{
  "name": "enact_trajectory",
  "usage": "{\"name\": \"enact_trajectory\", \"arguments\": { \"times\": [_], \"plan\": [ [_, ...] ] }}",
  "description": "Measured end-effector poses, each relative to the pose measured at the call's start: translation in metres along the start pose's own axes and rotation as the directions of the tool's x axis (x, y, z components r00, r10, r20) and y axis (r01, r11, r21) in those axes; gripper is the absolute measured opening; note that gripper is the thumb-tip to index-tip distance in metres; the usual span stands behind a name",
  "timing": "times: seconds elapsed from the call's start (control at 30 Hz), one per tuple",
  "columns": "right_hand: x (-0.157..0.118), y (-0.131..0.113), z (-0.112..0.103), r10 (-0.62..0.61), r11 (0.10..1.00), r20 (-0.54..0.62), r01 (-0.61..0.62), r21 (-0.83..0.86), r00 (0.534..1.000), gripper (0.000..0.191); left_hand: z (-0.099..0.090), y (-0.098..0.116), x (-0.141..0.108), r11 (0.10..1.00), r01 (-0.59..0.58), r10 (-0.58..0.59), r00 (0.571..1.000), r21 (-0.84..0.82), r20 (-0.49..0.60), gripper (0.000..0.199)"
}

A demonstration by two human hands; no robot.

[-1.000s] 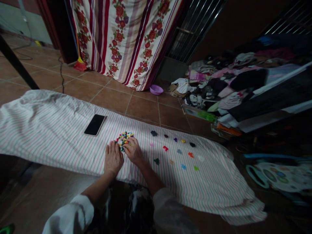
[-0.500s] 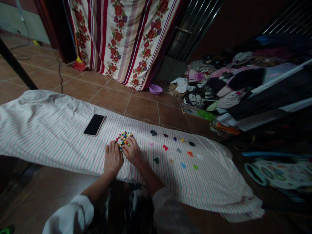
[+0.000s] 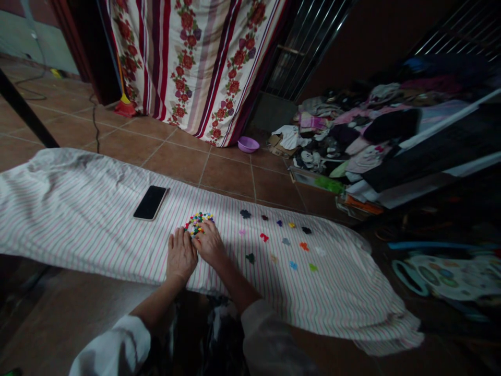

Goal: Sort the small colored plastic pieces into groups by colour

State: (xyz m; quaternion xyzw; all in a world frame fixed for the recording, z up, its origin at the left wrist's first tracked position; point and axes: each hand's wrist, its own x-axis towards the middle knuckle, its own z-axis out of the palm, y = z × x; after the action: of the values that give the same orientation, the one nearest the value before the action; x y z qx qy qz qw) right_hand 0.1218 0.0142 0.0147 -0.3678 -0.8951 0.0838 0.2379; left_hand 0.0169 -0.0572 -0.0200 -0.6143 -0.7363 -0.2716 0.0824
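A pile of small multicoloured pieces [image 3: 199, 218] lies on the striped cloth [image 3: 97, 224]. My left hand [image 3: 182, 256] rests flat on the cloth at the pile's near left edge, its fingers stretched out. Over the near right part of the pile is my right hand [image 3: 210, 243], fingers bent down onto it; whatever its fingertips hold is too small to tell. To the right, small groups sorted by colour lie in rows, among them a red group [image 3: 264, 237], an orange one [image 3: 304, 246], a dark green one [image 3: 250, 258] and a light green one [image 3: 313, 267].
A phone [image 3: 151, 202] lies on the cloth left of the pile. Beyond are a tiled floor [image 3: 183, 159], a purple basin [image 3: 248, 144], a broom [image 3: 125, 107] and a flowered curtain [image 3: 211, 62]. Clothes [image 3: 352, 130] are heaped at the back right.
My right hand has shifted slightly left over the pile, and its fingers cover the near part of the pieces. My left hand stays nearly in place. The view has moved slightly.
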Motion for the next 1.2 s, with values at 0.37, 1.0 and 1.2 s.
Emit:
{"name": "enact_trajectory", "arguments": {
  "times": [0.37, 1.0, 1.2],
  "plan": [
    [0.003, -0.010, 0.013, 0.140, 0.990, -0.043, -0.141, -0.006, 0.989, 0.012, -0.001, 0.000, 0.000, 1.000, 0.007, -0.007, 1.000, -0.019, 0.021, 0.044],
    [0.004, -0.006, 0.013, 0.209, 0.966, -0.164, -0.177, 0.187, 0.964, 0.011, -0.003, 0.003, 0.001, 1.000, 0.010, -0.010, 1.000, 0.005, 0.028, 0.042],
    [0.003, 0.009, 0.012, 0.243, 0.950, -0.176, -0.198, 0.241, 0.954, 0.013, -0.005, 0.003, 0.002, 1.000, 0.005, -0.005, 1.000, 0.023, 0.019, 0.042]
  ]
}}
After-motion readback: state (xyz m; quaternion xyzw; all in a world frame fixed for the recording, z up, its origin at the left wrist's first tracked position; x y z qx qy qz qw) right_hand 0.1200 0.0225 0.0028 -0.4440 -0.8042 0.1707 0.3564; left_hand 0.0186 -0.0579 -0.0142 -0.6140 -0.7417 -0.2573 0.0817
